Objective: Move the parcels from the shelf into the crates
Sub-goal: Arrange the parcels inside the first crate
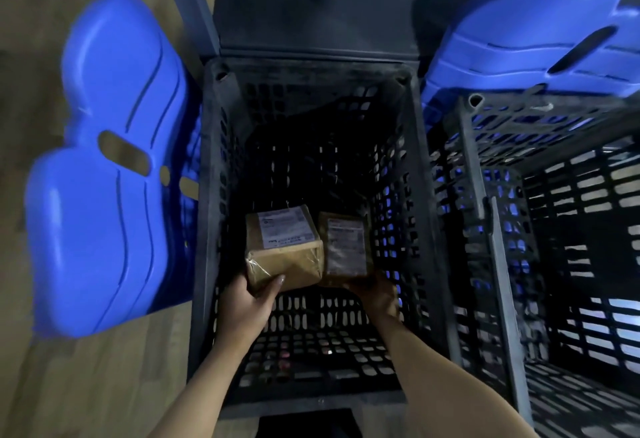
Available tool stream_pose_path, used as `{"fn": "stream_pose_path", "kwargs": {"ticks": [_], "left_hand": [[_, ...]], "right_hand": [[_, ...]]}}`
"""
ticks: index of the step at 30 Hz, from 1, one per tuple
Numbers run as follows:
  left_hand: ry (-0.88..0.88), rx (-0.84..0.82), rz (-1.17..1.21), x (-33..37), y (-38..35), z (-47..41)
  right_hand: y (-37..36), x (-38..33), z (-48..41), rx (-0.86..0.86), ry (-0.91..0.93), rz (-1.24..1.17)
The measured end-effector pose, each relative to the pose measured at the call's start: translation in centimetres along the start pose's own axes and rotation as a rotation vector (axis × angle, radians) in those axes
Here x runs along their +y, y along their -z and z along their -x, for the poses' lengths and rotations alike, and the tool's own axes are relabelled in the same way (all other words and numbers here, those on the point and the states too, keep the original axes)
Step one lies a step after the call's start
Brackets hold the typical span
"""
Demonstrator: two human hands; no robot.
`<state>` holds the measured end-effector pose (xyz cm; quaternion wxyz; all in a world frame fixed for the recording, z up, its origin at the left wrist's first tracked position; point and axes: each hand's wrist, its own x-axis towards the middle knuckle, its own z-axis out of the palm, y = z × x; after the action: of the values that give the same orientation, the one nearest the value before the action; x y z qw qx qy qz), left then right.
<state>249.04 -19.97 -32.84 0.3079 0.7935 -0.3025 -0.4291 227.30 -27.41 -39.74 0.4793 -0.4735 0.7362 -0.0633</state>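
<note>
Both my arms reach down into a deep black slatted crate (207,215) in the middle of the view. My left hand (247,302) grips the near corner of a brown cardboard parcel (287,264) with a white label on top. My right hand (375,293) holds the near end of a second, flatter brown parcel (346,247) with a label, right beside the first. The two parcels touch side by side low inside the crate. Whether they rest on the crate floor I cannot tell.
A second black slatted crate (485,229) stands directly to the right, its inside dark. Blue plastic chair seats lie at the left (104,167) and upper right (533,39). A dark shelf panel (311,4) rises behind the crate. Wood floor (69,385) shows at the left.
</note>
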Motion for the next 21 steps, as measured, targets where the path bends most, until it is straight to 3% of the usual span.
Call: {"fn": "stream_pose_path", "kwargs": {"ticks": [2, 11, 14, 21], "left_hand": [[-0.004, -0.008, 0.019, 0.0, 0.2, 0.2], [-0.147, -0.061, -0.012, 3.4, 2.4, 2.6], [-0.243, -0.027, -0.017, 5.6, 3.3, 3.7], [-0.389, 0.046, -0.005, 9.9, 6.1, 5.9]], "right_hand": [[0.4, -0.8, 1.3, -0.001, 0.068, -0.046], [5.0, -7.9, 9.0, -0.223, 0.069, -0.403], [6.1, -10.8, 10.2, -0.35, 0.085, -0.423], [8.3, -15.0, 13.5, -0.341, 0.125, -0.441]]}}
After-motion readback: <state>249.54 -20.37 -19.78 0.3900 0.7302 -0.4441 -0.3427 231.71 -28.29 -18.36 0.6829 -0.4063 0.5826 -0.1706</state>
